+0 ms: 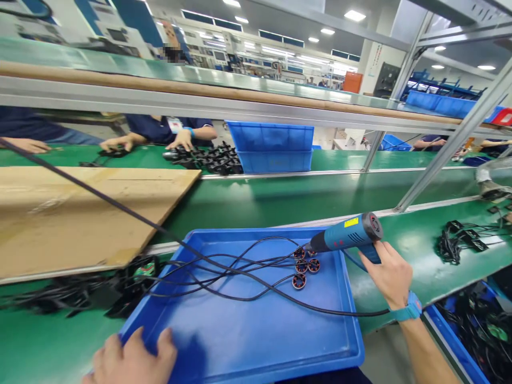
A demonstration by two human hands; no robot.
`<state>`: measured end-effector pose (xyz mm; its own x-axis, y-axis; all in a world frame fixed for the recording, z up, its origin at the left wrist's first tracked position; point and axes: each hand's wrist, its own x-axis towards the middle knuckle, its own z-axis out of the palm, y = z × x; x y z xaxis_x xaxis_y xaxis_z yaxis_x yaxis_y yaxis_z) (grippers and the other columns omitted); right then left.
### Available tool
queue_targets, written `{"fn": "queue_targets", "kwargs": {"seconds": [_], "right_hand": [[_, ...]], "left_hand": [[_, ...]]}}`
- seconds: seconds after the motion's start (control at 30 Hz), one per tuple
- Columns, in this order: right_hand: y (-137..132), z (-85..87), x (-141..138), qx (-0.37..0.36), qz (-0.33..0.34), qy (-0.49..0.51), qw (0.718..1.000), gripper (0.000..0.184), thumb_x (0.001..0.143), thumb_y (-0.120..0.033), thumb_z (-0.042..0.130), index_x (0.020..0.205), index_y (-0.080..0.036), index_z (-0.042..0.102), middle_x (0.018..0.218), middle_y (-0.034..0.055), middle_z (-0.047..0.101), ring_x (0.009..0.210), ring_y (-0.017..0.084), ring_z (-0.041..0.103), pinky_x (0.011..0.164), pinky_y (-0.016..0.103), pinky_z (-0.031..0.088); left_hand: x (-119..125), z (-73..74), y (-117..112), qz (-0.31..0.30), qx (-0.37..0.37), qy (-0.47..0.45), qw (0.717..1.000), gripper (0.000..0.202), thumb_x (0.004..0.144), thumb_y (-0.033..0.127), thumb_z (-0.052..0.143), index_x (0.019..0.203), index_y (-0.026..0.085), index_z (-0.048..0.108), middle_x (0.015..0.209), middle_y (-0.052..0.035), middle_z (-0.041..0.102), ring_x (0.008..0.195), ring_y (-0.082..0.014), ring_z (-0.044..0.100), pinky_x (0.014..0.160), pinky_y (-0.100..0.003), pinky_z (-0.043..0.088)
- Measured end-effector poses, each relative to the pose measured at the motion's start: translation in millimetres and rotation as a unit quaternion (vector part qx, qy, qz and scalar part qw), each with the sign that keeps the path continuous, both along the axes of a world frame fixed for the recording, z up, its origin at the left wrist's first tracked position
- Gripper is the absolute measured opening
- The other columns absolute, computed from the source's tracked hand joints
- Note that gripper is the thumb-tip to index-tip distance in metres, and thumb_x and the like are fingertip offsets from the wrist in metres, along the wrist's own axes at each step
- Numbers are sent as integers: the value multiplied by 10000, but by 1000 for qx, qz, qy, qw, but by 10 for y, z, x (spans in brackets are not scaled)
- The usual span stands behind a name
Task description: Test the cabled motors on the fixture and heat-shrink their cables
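My right hand (390,274), with a blue band at the wrist, grips the handle of a blue heat gun (346,233). The nozzle points left and down over the far right part of a blue tray (248,341). Several small round motor-like parts (299,281) with dark and reddish rings lie under and beside the nozzle. Black cables (240,269) run from them leftward across the tray and over its left rim. My left hand (134,357) is at the tray's near left rim, fingers apart, holding nothing visible. Part of it falls outside the view.
A thick black cord (120,205) crosses in front of the tray. Cardboard (72,218) lies at left, above a heap of black cables. Black cabled parts (460,240) lie at right. Across the bench, a co-worker's hands (182,140) handle black parts near blue bins (272,146).
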<state>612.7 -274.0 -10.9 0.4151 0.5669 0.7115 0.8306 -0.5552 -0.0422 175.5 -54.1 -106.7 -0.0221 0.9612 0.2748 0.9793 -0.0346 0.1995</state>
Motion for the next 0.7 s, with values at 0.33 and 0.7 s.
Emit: {"fn": "queue_targets", "kwargs": {"seconds": [0.33, 0.7], "right_hand": [[-14, -25, 25, 2, -8, -3, 1000, 472, 1030, -587, 530, 1077, -180, 763, 863, 51, 721, 769, 177, 619, 644, 295, 317], [-27, -51, 21, -3, -12, 2, 1000, 434, 1008, -568, 575, 1103, -187, 761, 849, 40, 700, 770, 170, 611, 643, 293, 307]], "left_hand": [[31, 64, -13, 4, -9, 17, 1000, 862, 944, 529, 172, 1295, -104, 640, 1448, -390, 550, 1387, -520, 509, 1100, -654, 459], [69, 170, -57, -2, -27, 8, 1000, 880, 964, 523, 133, 1316, -126, 611, 1450, -421, 526, 1412, -533, 491, 1109, -664, 446]]}}
